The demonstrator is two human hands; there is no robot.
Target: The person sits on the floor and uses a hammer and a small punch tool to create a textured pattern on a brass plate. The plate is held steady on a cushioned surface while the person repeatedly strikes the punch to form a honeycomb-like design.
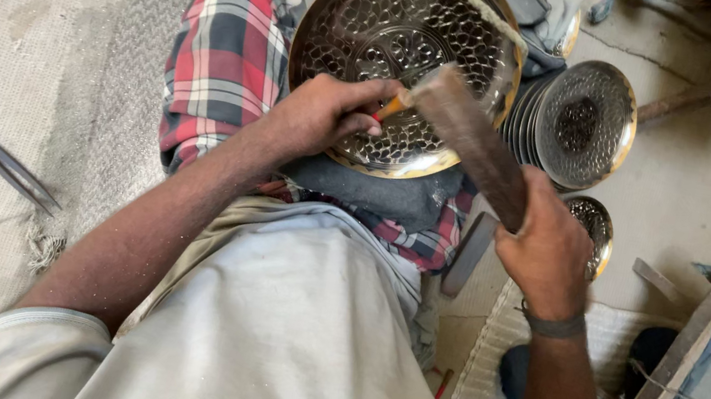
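Here the left hand (327, 113) pinches a thin punch (393, 106) against the patterned metal plate (384, 31), steadying it, while the right hand's (544, 250) fingers wrap what seems a wooden mallet (471, 142).

Round embossed metal plate (384, 31), shiny, brass-rimmed, tilted on checked-cloth lap (224, 62). Orange-tipped chisel (393, 106) pressed against plate's lower part. Dark wooden mallet (471, 142) slanted across plate's right edge.

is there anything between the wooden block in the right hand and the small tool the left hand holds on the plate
Nothing visible. The right hand holds the wooden block with its end right beside the small tool that the left hand presses on the embossed plate.
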